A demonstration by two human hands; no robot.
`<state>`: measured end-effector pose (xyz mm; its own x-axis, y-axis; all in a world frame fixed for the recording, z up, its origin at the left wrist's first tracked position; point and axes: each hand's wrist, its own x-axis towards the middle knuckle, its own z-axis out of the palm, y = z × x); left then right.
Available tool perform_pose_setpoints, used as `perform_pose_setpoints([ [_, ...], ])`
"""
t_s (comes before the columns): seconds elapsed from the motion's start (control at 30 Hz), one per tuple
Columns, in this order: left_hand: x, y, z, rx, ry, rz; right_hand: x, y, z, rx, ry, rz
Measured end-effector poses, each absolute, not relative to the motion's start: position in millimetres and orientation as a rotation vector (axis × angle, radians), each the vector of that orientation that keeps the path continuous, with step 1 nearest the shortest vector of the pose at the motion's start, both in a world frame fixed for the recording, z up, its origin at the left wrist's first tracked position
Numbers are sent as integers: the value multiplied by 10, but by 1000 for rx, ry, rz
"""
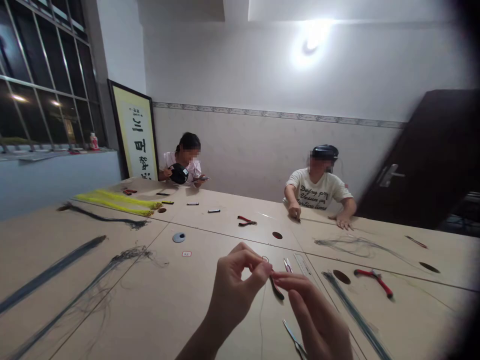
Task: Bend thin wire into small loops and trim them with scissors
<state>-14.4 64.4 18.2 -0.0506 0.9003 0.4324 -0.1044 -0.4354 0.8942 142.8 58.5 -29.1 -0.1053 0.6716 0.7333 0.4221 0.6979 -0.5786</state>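
My left hand [232,285] and my right hand [315,315] meet above the table, their fingertips together on a thin dark cord [263,310]. The cord hangs down from my fingers, and a tiny loop [265,259] shows at its top. A slim black piece [276,288] sits just below my right fingertips; I cannot tell whether it is held. Small snips [288,265] lie beyond my right fingers, and metal tweezers [294,340] lie beneath my right hand.
Red-handled pliers [375,282] and bundles of dark cord [356,315] lie to the right, with yellow tassels [116,202] at the far left. Two seated co-workers [318,185] work across the table, one with hands on its surface.
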Motion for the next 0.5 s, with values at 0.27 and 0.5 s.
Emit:
perform_pose_setpoints([
  [0.27,-374,695,195,1464,822,1576,1100,673,151,-752,-1674,442],
  [0.5,-410,751,139,1606,942,1586,969,673,58,-731,-1643,396],
])
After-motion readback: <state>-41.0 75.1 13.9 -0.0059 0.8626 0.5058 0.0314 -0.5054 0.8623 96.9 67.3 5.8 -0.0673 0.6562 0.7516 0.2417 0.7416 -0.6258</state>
